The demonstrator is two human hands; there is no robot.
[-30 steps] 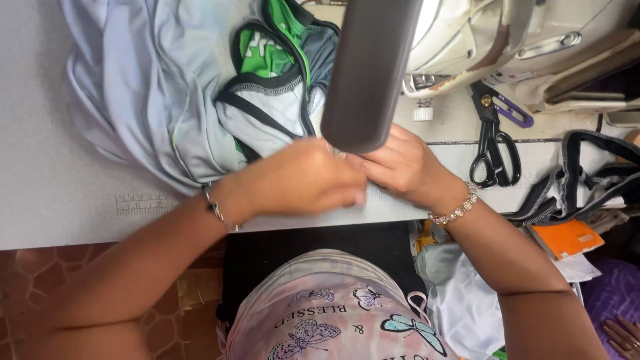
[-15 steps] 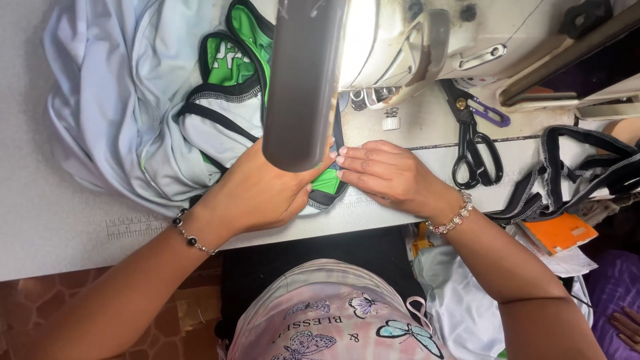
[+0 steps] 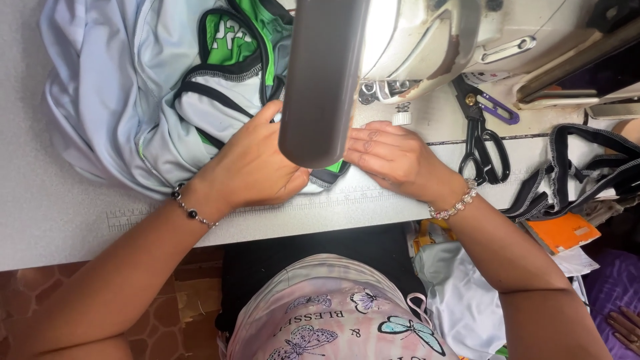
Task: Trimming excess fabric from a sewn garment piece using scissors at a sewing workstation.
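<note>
Silky pale-blue garment (image 3: 120, 87) with black-edged green trim, both hands flat on it: left (image 3: 250, 167), right (image 3: 393, 157).

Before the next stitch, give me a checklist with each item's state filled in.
1. Left hand flat on the white, green and black garment: ok.
2. Right hand flat on the table, fingertips at the fabric edge: ok.
3. Fingers clear of the needle: cannot tell, the sewing machine hides it.
4. Scissors lying apart from both hands: ok.
5. Black trim strips off the work area: ok.
</note>
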